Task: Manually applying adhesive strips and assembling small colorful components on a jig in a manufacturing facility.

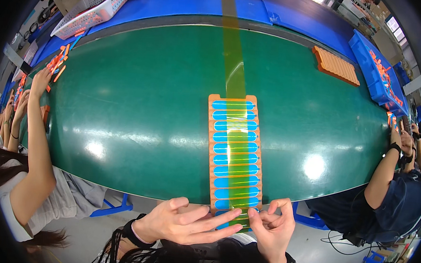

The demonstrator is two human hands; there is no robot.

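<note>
An orange ridged tray (210, 151) lies lengthwise in front of me on the green table, its near end at the table's edge. Several blue rounded strips (253, 148) lie crosswise in it, one per groove. A long translucent yellow tape (236, 77) runs down over the middle of the strips and stretches beyond the tray's far end. My left hand (184, 222) reaches over the near end, fingers stretched out, fingertips on the tape. Beside it, my right hand (274, 229) has its thumb at the tape's right side, the other fingers loosely bent and apart from the thumb.
A second orange ridged tray (336, 66) lies far right, near a blue bin (370, 74) of orange pieces. A white basket (96, 10) stands far left. People work at both sides; one person's hand (40, 81) is among loose orange pieces (57, 61).
</note>
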